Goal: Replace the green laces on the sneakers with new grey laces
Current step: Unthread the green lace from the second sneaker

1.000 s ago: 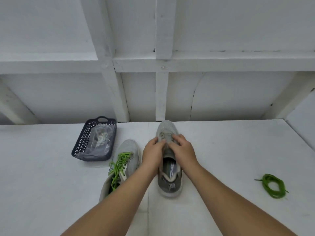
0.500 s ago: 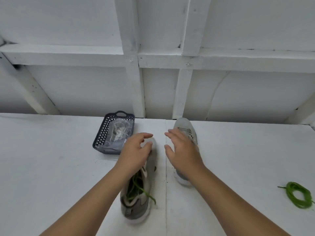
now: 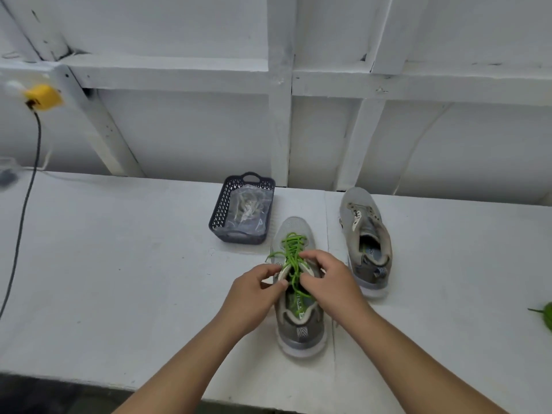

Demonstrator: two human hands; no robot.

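Note:
A grey sneaker stands upright in the middle of the white table, toe pointing away, still threaded with a green lace. My left hand grips the shoe's left eyelet edge, fingers curled at the tongue. My right hand pinches the green lace at the upper eyelets. A second grey sneaker stands to the right with no lace in it. A removed green lace lies at the far right edge. A clear bag of grey laces lies in a dark basket.
The white table ends in a front edge near the bottom of the view. Behind it rises a white framed wall. A yellow plug with a dark cable hangs down at the far left.
Both hands left the unlaced sneaker and moved left onto the green-laced one, which now stands upright and centred. The view has swung left, so the removed green lace sits at the right edge.

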